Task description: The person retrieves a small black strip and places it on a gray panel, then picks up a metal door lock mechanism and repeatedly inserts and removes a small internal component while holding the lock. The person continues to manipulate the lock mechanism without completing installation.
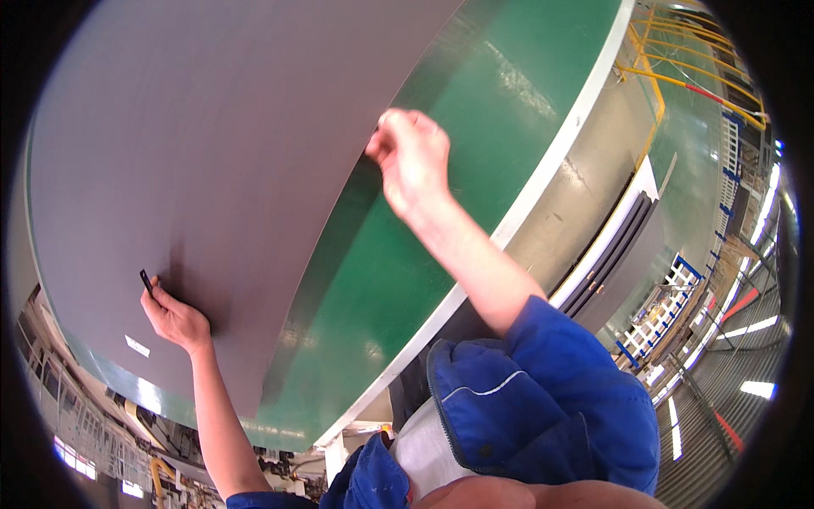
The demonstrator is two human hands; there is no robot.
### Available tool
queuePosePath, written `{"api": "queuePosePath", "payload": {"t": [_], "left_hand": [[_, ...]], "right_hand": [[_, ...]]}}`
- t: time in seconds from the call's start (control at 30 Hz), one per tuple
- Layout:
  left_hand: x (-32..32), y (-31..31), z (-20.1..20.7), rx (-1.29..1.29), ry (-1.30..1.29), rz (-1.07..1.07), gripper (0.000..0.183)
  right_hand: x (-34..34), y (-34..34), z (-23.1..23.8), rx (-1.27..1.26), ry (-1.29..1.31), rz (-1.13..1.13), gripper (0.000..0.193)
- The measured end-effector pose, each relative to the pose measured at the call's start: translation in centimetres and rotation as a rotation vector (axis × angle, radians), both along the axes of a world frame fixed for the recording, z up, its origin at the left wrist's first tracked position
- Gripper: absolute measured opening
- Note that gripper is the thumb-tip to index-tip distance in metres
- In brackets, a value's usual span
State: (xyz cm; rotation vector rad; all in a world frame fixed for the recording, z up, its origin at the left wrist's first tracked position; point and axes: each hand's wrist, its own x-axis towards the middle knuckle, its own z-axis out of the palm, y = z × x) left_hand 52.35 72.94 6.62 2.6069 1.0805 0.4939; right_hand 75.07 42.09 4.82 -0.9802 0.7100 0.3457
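Note:
A large grey sheet lies over a green tabletop, its right edge running in a slant across the table. Over the sheet's near left part, my left hand is closed around a small black flat tool, whose end sticks out past the fingers; its exact kind is unclear. My right hand is at the sheet's right edge, fingers curled together in a pinch. The fingertips are slightly blurred, and what they hold, if anything, cannot be made out. A small white label sits on the sheet beside my left hand.
A pale rim borders the table close to my body. Beyond it, to the right, dark panels lie stacked near the floor. Yellow metal rails stand at the far right, with white and blue racks nearer.

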Motion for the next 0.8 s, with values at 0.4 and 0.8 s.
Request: {"api": "queuePosePath", "payload": {"t": [0.4, 0.8], "left_hand": [[0.0, -0.1, 0.1, -0.01, 0.036, 0.011, 0.026], [0.4, -0.3, 0.3, 0.011, 0.036, 0.023, 0.025]], "right_hand": [[11.1, -4.4, -1.4, -0.01, -0.178, 0.053, 0.007], [-5.9, 1.6, 3.3, -0.571, -1.047, 0.616, 0.006]]}}
